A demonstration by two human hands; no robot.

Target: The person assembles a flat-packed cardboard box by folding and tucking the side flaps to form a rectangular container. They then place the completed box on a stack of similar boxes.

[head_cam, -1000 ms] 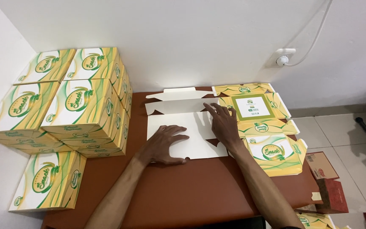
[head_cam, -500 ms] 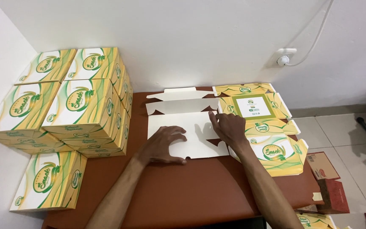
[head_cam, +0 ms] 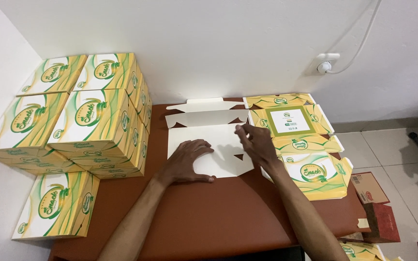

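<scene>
A flat, unfolded white cardboard box blank (head_cam: pixel 209 137) lies plain side up on the brown table (head_cam: pixel 209 217). My left hand (head_cam: pixel 187 162) presses flat on its near left part, fingers spread. My right hand (head_cam: pixel 257 145) pinches the blank's right side flap between thumb and fingers and lifts it slightly off the table. To the right lies a stack of flat printed yellow-green box blanks (head_cam: pixel 298 140), touching the white blank's right edge.
Several assembled yellow-green boxes (head_cam: pixel 81 118) are stacked at the table's left against the wall, with one more (head_cam: pixel 56 205) at the near left. A wall socket with a cable (head_cam: pixel 325 65) sits above. Brown cartons (head_cam: pixel 371 193) stand on the tiled floor at the right.
My right hand moved from lying flat on the blank's far right part to its right edge, where it now grips and raises the flap. My left hand stayed pressed down.
</scene>
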